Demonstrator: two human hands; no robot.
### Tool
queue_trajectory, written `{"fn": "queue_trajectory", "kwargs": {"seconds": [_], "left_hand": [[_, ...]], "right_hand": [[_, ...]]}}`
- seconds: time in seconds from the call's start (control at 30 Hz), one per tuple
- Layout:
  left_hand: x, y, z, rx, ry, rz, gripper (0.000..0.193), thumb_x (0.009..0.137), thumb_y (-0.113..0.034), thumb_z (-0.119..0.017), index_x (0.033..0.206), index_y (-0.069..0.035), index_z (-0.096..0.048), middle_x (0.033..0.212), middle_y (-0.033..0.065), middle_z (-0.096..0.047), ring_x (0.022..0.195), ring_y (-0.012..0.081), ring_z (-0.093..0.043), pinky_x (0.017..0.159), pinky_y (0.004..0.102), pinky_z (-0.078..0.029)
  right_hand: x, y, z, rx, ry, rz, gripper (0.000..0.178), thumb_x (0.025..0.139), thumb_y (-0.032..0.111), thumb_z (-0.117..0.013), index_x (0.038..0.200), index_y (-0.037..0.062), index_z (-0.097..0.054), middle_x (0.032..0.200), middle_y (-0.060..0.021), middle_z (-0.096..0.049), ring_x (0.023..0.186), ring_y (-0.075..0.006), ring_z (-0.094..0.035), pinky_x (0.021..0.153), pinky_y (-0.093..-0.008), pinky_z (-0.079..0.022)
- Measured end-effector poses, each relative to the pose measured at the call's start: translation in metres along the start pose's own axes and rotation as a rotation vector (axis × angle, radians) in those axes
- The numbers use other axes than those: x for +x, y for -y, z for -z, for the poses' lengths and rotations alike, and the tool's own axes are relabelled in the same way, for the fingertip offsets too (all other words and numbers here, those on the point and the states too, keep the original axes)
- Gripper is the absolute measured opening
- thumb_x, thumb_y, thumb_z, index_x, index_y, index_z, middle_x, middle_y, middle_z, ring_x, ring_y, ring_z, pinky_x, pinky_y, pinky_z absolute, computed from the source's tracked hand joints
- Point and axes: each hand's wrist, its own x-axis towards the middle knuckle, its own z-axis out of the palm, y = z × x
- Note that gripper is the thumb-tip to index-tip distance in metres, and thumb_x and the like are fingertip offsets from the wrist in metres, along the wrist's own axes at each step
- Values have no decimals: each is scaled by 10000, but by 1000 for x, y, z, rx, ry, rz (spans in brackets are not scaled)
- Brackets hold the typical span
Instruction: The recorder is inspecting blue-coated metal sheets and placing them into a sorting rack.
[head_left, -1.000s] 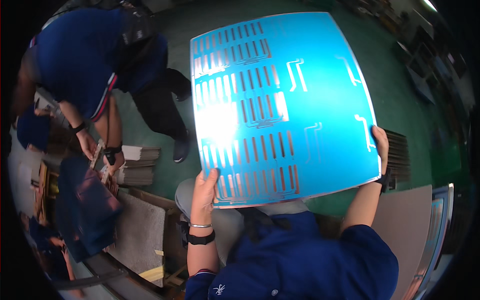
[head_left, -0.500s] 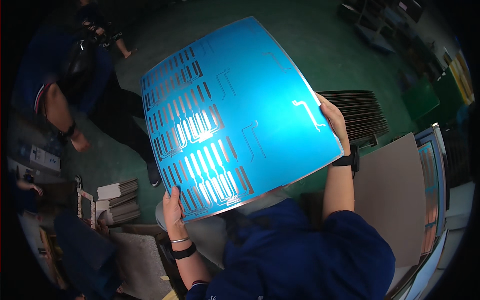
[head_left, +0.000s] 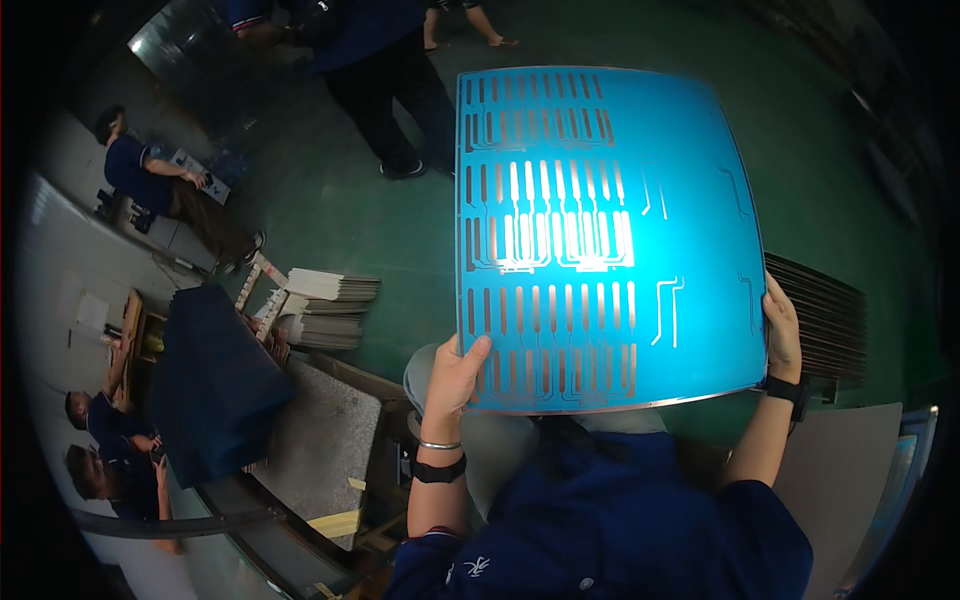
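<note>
A large blue panel (head_left: pixel 690 240) with rows of shiny copper-coloured strips and thin traces is held up in front of me, tilted toward my view. My left hand (head_left: pixel 456 375) grips its near left corner, thumb on the face and the other fingers hidden behind. On the right edge, near the lower corner, my right hand (head_left: pixel 782 325) is closed round the panel, most of its fingers out of sight behind it. Bright glare lies across the middle strips.
Stacked thin dark sheets (head_left: pixel 820 320) stand beyond my right hand, with a grey board (head_left: pixel 840 490) closer in. At left are piled pale boards (head_left: pixel 330 300), a grey-topped table (head_left: pixel 320 430) and a dark cloth-like cover (head_left: pixel 215 380). Ahead stands a person (head_left: pixel 385 90); others are farther left.
The panel has shifted right in view and turned more level, with both hands keeping their grip on it. My view has swung left, showing more people and the left-hand wall.
</note>
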Motion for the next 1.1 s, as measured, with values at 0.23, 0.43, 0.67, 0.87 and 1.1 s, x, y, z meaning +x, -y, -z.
{"fn": "queue_trajectory", "kwargs": {"seconds": [0.23,0.43,0.67,0.87,1.1], "left_hand": [[-15,-25,6,-4,-4,54,331,859,-279,-672,1017,7,-622,920,32,-621,835,89,-539,747,241,-447],[-15,-16,13,36,19,-120,317,857,-259,-671,990,25,-623,884,13,-616,802,75,-529,727,241,-447],[-22,-9,21,70,66,-97,264,845,-219,-675,955,16,-633,857,-3,-610,785,57,-514,704,230,-440],[-18,0,28,152,52,-102,274,832,-247,-689,953,-6,-642,732,-30,-587,606,31,-482,524,207,-412],[-12,9,34,114,79,31,303,832,-284,-687,950,-9,-638,630,-22,-547,471,46,-469,411,201,-368]], "right_hand": [[3,-8,-8,16,-23,-65,524,868,175,-635,1295,-55,-438,1188,-101,-586,1059,-140,-564,935,-254,-428],[18,-10,-11,23,-46,-58,257,907,204,-578,1079,14,-566,1003,-45,-626,928,-120,-577,854,-253,-455],[66,19,-12,168,-101,45,285,973,262,-467,1062,19,-586,971,-43,-644,841,-125,-609,745,-246,-497],[55,32,-32,89,-207,146,283,972,280,-469,1028,31,-591,941,-38,-649,812,-110,-610,722,-246,-504],[55,22,-21,110,-287,159,269,970,273,-480,1012,39,-605,943,-24,-643,828,-95,-589,754,-245,-482]]}}
